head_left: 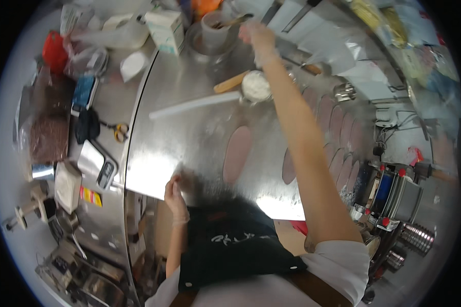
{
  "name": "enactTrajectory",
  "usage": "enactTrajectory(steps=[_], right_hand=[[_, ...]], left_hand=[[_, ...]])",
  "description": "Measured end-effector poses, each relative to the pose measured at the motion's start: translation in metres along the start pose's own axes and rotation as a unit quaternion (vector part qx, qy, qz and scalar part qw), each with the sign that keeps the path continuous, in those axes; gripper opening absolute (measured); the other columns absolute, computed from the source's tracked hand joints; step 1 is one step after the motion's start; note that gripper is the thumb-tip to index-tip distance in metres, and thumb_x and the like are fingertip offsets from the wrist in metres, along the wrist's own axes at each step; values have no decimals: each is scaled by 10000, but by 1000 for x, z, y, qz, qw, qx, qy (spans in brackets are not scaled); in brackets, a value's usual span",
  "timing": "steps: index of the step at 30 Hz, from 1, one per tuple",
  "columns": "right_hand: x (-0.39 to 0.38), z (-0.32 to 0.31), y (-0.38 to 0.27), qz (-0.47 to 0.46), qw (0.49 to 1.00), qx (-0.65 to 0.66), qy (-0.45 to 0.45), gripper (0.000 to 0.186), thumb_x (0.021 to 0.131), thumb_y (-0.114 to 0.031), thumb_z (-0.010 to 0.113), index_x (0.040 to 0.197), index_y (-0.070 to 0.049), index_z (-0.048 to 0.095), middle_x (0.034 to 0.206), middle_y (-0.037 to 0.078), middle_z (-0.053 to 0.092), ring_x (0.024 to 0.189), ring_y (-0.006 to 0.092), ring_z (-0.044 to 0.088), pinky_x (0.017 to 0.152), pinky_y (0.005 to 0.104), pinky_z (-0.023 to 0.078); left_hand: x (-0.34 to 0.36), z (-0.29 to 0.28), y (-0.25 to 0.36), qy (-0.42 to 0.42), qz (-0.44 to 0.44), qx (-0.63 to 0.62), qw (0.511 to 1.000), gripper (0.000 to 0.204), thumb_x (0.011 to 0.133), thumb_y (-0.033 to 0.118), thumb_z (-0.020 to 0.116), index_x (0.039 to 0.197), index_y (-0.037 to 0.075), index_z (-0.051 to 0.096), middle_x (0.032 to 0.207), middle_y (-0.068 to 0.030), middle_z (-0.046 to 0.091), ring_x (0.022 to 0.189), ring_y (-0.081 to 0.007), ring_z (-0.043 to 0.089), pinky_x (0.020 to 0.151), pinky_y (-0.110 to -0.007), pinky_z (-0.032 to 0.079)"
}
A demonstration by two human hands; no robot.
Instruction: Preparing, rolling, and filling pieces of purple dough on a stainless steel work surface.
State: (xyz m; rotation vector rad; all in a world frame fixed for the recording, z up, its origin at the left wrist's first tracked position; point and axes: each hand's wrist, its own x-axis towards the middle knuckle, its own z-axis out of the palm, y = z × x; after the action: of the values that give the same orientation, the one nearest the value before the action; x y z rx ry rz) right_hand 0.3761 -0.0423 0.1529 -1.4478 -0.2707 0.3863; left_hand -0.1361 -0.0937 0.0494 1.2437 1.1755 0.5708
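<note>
My right hand, in a clear plastic glove, reaches to the far side of the steel table. It is beside the handle end of a utensil standing in a white cup; motion blur hides whether it touches it. The cup sits in a metal bowl. At the table's front edge is my left hand, also gloved, fingers curled together with nothing visible in them. A flat pink oval piece lies mid-table. Under my right forearm shows another oval, and several more lie in rows at right.
A bowl of white powder stands near a wooden handle and a long pale rod. To the left are a carton, scissors and a scale. A machine with rollers is at right.
</note>
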Motion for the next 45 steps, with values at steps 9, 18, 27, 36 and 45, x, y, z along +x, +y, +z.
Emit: enactTrajectory(steps=[9,18,27,36,45], right_hand=[[-152,-119,-109,-116,980,-158,-36,257,943,-138,594,1139,15,660,898,76,711,750,107,644,732,266,527],[-108,-269,-318,-358,846,-156,363,199,907,-119,624,1020,34,680,834,75,695,741,96,621,661,251,494],[-95,-314,-332,-462,699,-121,532,242,839,-91,652,1048,-12,559,1029,156,615,966,299,603,852,400,471],[-91,-460,-345,-387,627,-241,631,566,817,-268,737,1241,58,554,1275,232,517,1243,377,437,1037,440,372],[-56,-513,-377,-188,380,-657,624,236,893,-270,574,873,-90,725,765,65,707,710,245,695,566,432,510]], left_hand=[[18,26,-7,-81,39,1,996,262,999,120,489,1155,-56,605,1122,-141,648,1070,-221,602,1001,-345,446],[-6,92,9,-153,86,-18,984,235,965,147,547,1068,-43,640,1047,-114,662,1018,-214,604,955,-340,452],[-42,66,-27,-74,66,-6,995,266,948,27,441,1123,-64,621,1051,-144,652,984,-226,620,911,-343,487],[-78,65,-36,-61,78,-9,995,268,980,60,425,1130,-50,617,1046,-121,641,989,-219,606,911,-352,474],[-119,96,-36,-43,79,-1,996,252,985,119,525,1108,-76,627,1029,-138,662,992,-214,612,933,-347,482]])
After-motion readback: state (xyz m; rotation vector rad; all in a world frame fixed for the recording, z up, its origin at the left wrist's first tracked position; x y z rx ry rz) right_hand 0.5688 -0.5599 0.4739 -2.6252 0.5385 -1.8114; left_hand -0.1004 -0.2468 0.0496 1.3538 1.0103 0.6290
